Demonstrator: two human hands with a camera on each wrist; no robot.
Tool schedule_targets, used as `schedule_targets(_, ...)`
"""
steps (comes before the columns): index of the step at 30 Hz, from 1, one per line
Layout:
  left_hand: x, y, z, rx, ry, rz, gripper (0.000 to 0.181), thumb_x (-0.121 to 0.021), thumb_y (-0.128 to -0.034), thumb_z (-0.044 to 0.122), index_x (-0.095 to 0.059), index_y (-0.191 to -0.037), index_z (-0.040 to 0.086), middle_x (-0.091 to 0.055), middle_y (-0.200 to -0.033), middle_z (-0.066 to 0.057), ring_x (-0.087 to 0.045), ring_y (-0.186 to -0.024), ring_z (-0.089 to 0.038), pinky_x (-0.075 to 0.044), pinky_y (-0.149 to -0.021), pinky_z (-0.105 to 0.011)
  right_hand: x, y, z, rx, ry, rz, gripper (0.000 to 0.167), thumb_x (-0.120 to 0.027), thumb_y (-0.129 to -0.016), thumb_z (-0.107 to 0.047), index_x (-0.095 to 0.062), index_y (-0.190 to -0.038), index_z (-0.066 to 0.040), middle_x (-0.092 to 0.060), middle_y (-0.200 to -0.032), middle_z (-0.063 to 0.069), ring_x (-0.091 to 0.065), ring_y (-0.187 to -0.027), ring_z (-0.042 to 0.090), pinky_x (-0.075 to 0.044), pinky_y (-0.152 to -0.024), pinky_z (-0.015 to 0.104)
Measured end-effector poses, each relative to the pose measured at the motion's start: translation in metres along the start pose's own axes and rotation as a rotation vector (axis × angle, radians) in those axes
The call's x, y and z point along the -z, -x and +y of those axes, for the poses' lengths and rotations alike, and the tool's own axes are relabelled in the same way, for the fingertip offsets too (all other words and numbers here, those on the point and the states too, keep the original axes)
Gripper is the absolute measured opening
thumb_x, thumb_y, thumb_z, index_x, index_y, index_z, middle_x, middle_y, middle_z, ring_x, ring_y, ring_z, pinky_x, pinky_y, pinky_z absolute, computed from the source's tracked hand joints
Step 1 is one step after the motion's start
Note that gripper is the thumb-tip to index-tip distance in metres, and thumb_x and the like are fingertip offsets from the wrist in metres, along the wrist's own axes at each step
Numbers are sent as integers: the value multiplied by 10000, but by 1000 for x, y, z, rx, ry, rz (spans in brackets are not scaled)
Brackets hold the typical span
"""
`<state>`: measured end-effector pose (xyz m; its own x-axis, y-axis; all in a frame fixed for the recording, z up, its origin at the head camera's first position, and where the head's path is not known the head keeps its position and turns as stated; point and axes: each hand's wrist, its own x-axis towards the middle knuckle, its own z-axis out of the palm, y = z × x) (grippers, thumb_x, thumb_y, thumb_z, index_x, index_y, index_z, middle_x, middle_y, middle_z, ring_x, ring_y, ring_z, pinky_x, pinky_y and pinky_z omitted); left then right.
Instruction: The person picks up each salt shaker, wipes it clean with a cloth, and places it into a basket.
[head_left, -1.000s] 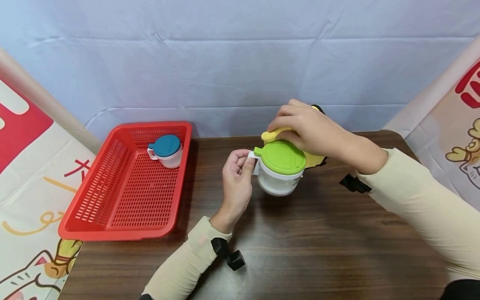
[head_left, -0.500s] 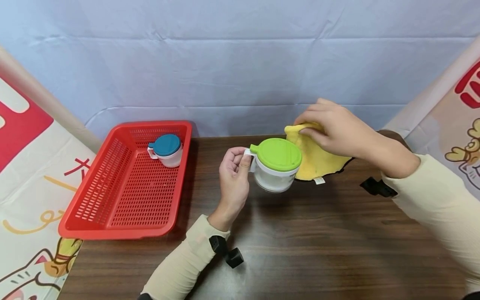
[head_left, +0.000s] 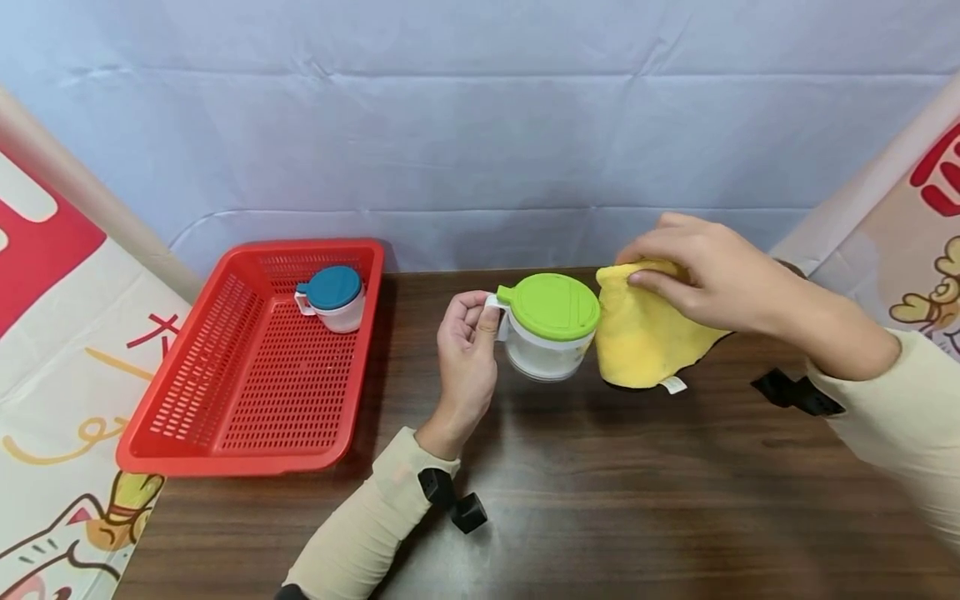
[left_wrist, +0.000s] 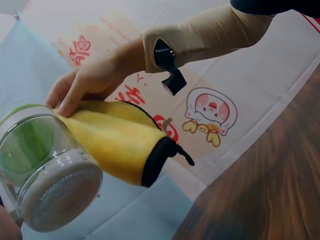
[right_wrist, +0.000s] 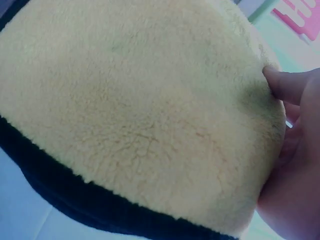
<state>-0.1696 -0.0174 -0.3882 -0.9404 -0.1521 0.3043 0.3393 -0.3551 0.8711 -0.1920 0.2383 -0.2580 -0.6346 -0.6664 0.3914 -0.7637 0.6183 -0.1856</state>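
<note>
A clear seasoning jar with a green lid [head_left: 557,307] and a white handle is held above the table, its ribbed base [left_wrist: 62,192] showing in the left wrist view. My left hand [head_left: 468,358] pinches that handle between thumb and fingers. To the jar's right, my right hand [head_left: 705,271] pinches the upper edge of a yellow cloth [head_left: 648,333] with dark trim and a small white tag. The cloth hangs down close beside the jar; whether they touch I cannot tell. Fleecy cloth [right_wrist: 140,115] fills most of the right wrist view, with the thumb [right_wrist: 287,85] on its edge.
On the left of the brown wooden table [head_left: 600,500] stands a red perforated basket [head_left: 345,417]. Inside it, at the back right, sits a similar jar with a blue lid [head_left: 334,288]. A pale cloth backdrop [head_left: 480,150] rises behind the table.
My right hand has drawn the yellow cloth rightward from behind the jar, and more of the cloth hangs in view. The jar in my left hand has shifted slightly left.
</note>
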Motion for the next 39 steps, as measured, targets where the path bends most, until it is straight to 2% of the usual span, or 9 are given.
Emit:
schedule_targets(5, 0, -1, 0, 0, -1, -2, 120, -556, -1017, -35, -536, -1113, -103, -692, -983, -96, -636, -924, -108, -502, -846, -238, 10, 2, 4, 45, -46, 28, 305, -742, -832, 77, -764, -1058, -126, -633, -869, -91, -412, -772, 48, -292, -723, 257)
schedule_targets(9, -2, -1, 0, 4, 4, 0, 125, -553, -1020, -30, -528, -1122, -98, -677, -975, -70, -628, -934, -116, -491, -859, -245, 19, 1, 8, 66, -83, 28, 298, -636, -894, 93, -754, -1059, -124, -663, -898, -112, -405, -798, 36, -232, -772, 281)
schedule_targets(13, -3, 0, -1, 17, 19, 4, 119, -534, -1025, -40, -516, -1123, -105, -662, -962, -26, -619, -942, -110, -479, -870, -245, 23, -3, 7, 86, -108, 1, 280, -558, -958, 68, -731, -1054, -130, -646, -923, -122, -425, -825, 37, -253, -813, 268)
schedule_targets(17, -5, 2, -1, 24, 30, -2, 120, -517, -1030, -43, -508, -1124, -116, -656, -938, 12, -615, -935, -95, -468, -865, -239, 25, -13, 0, 82, -130, -54, 255, -533, -1006, 20, -715, -1060, -150, -645, -975, -104, -498, -872, 43, -335, -832, 221)
schedule_targets(21, -6, 2, -2, 19, 41, -10, 104, -513, -1032, -41, -514, -1118, -99, -657, -931, 25, -614, -933, -87, -464, -869, -237, 24, -30, -12, 87, -140, -134, 234, -531, -1032, -36, -701, -1034, -198, -644, -964, -107, -551, -855, 69, -406, -787, 222)
schedule_targets(25, -7, 3, -3, 25, 48, -12, 85, -518, -1028, -47, -523, -1107, -79, -655, -922, 32, -612, -927, -84, -465, -867, -237, 18, -50, -25, 105, -112, -216, 214, -530, -1041, -89, -673, -968, -231, -598, -857, -131, -535, -775, 77, -425, -714, 288)
schedule_targets(30, -8, 4, -3, 32, 55, -25, 74, -518, -1028, -49, -526, -1100, -61, -659, -921, 34, -615, -919, -83, -469, -857, -236, 4, -69, -36, 91, -85, -303, 212, -543, -1046, -162, -652, -882, -241, -558, -755, -134, -524, -716, 70, -430, -704, 329)
schedule_targets(34, -8, 6, -3, 28, 65, -49, 71, -511, -1032, -45, -518, -1101, -61, -656, -922, 33, -615, -916, -83, -472, -863, -233, -8, -77, -39, 83, -72, -355, 218, -571, -1045, -229, -623, -834, -245, -529, -706, -130, -510, -678, 66, -426, -690, 323)
schedule_targets(39, -8, 7, -4, 13, 75, -73, 72, -510, -1034, -37, -507, -1100, -65, -648, -917, 40, -606, -910, -84, -470, -872, -234, -18, -80, -40, 56, -72, -389, 146, -640, -1012, -285, -637, -868, -261, -591, -755, -145, -538, -706, 70, -454, -705, 337)
